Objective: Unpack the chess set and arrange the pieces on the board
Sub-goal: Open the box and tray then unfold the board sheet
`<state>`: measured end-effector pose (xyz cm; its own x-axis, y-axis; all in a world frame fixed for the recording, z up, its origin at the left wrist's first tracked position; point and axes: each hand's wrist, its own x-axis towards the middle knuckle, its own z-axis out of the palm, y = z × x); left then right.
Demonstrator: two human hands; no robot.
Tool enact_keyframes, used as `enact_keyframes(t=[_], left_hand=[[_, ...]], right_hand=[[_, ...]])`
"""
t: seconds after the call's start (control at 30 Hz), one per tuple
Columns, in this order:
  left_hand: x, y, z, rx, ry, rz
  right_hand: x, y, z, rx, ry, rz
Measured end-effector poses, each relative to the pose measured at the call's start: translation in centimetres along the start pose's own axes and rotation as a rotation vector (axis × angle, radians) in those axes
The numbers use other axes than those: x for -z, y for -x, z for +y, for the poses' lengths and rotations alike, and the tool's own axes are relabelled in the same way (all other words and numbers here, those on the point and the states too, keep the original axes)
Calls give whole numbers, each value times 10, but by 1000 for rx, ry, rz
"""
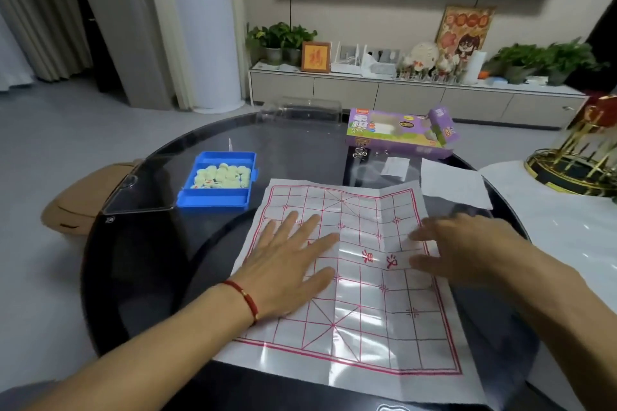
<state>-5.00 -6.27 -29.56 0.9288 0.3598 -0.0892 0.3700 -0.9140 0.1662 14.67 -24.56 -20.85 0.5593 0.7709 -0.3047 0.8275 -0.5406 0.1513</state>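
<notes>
Board (364, 280) lies flat under left hand (287, 264) and blurred, seemingly flat right hand (467, 247).

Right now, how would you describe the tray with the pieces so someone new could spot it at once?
Start at the round dark table and find the paper board under the left hand and right hand. Just beyond the board's far left corner sits the tray. It is the only bright blue thing there, open and holding pale round pieces, unlike the purple box far right.
</notes>
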Motion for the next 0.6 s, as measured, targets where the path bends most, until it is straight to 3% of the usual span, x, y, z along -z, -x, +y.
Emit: enact_keyframes(t=[0.07,0.13,0.27,0.53,0.6], left_hand=[[-11,-8,1,-22,-68,-10],[-19,-10,3,-5,-100,-67],[-24,-11,9,47,-101,-92],[-7,-58,-6,112,-106,121],[-13,-74,-20,135,-97,105]], right_hand=[[-5,-12,-4,4,119,166],[-18,-31,-11,67,75,247],[-52,-77,-22,239,-37,173],[-89,-101,-11,213,-182,199],[-88,-101,-11,219,-190,207]])
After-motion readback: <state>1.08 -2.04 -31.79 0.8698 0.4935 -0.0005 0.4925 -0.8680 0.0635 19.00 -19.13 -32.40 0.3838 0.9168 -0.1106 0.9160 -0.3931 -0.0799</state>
